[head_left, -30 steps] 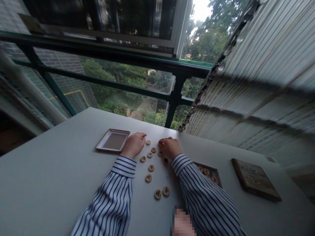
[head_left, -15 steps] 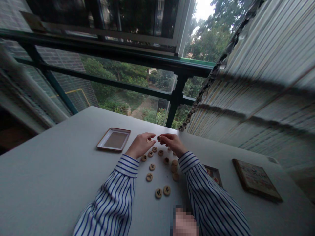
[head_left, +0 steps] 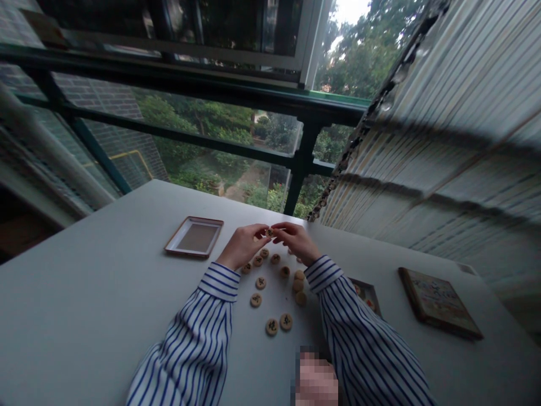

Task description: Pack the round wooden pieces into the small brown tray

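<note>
A round wooden Chinese chess piece [head_left: 269, 232] with a dark character is held up between both hands above the far part of the table. My left hand [head_left: 242, 246] has its thumb and forefinger at the left side of the piece. My right hand [head_left: 299, 243] pinches it from the right. Below the hands lie several loose pieces, among them one with a dark character [head_left: 261, 283] and a blank-looking one [head_left: 298, 286]. Nearer to me, two pieces lie side by side, the left one [head_left: 271, 327] beside the right one [head_left: 286, 322].
An open shallow tray [head_left: 169, 252] stands at left on the white table [head_left: 105, 293]. A small box [head_left: 375, 297] with pieces in it is partly hidden behind my right sleeve. Farther right lies a printed flat box [head_left: 439, 304]. A railing [head_left: 190, 141] and curtain [head_left: 422, 152] border the far side.
My hands have come together, and the piece in my right hand has moved slightly left to meet my left fingers. The loose pieces on the table stay in place.
</note>
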Tool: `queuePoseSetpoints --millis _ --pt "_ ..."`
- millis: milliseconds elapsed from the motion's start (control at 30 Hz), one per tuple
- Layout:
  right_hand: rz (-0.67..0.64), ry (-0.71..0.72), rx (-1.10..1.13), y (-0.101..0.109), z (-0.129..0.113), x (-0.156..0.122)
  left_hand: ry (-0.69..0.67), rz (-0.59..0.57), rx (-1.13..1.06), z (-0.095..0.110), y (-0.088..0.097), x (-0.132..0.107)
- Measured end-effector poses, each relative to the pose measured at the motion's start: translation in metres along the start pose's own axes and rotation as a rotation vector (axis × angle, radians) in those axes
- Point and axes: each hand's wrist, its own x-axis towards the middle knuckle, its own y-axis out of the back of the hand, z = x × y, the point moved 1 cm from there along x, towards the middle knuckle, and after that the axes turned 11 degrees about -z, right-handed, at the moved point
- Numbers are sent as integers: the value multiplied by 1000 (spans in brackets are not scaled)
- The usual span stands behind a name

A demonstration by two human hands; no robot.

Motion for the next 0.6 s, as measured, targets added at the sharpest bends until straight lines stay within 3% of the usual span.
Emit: queuePoseSetpoints --millis 333,600 --pt "-115 177 53 -2 11 4 -2 11 -107 -4 3 0" --pt "-49 204 -306 2 17 4 0 -61 -50 -11 4 -2"
